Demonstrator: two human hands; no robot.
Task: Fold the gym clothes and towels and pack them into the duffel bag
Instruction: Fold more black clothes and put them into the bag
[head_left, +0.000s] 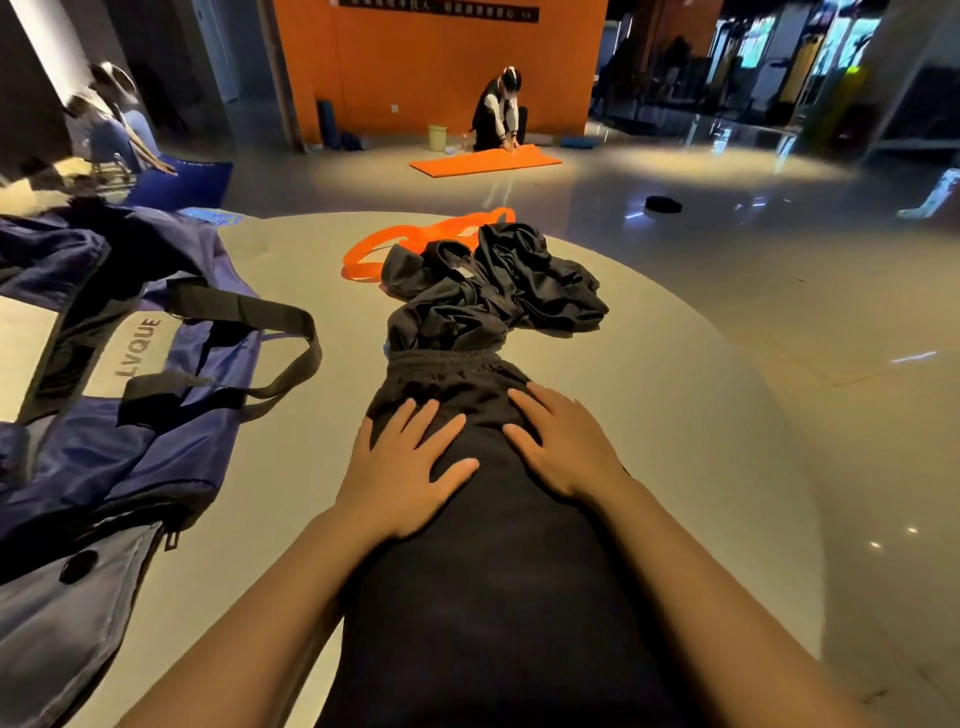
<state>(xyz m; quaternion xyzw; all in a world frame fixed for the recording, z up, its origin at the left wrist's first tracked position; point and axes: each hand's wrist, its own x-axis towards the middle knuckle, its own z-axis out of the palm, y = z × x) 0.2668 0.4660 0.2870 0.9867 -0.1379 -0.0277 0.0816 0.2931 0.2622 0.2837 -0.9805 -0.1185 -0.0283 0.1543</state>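
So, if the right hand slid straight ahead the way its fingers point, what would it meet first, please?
The right hand lies flat on the black trousers, fingers pointing up and slightly left. It would probably cross the elastic waistband first, then reach the crumpled black garment beyond.

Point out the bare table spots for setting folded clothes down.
Bare table lies right of the black pants and right hand. A narrower strip runs between pants and duffel bag. Crowded ahead: crumpled black clothes, orange band.
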